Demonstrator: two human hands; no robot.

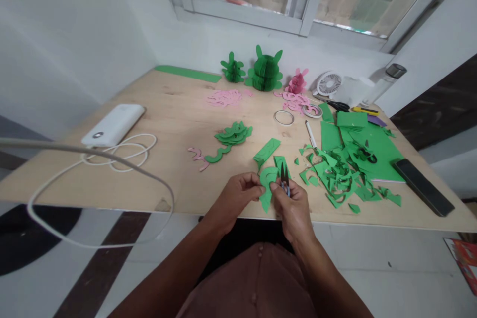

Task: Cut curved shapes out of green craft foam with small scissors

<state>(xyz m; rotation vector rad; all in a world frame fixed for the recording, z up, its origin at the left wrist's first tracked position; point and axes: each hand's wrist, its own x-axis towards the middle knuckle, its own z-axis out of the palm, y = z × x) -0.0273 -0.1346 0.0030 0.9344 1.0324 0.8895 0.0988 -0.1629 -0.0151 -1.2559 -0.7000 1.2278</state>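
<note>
My left hand [237, 196] pinches one edge of a green paper piece [267, 188], and my right hand [296, 204] pinches the other, thumb on top. The piece is above the table's [179, 179] near edge, between my two hands. It is bright, flat green, with a broad rounded upper part narrowing to a pointed tip towards me. A curved line runs inside its upper part, though I can't tell whether that is a cut or an overlapping layer. My right hand also grips small scissors [285, 179], their dark blades pointing away from me just beside the paper. Beyond lie a folded green strip [267, 150] and a wavy green cutout [218, 155]; green scraps [337, 176] are heaped to the right.
</note>
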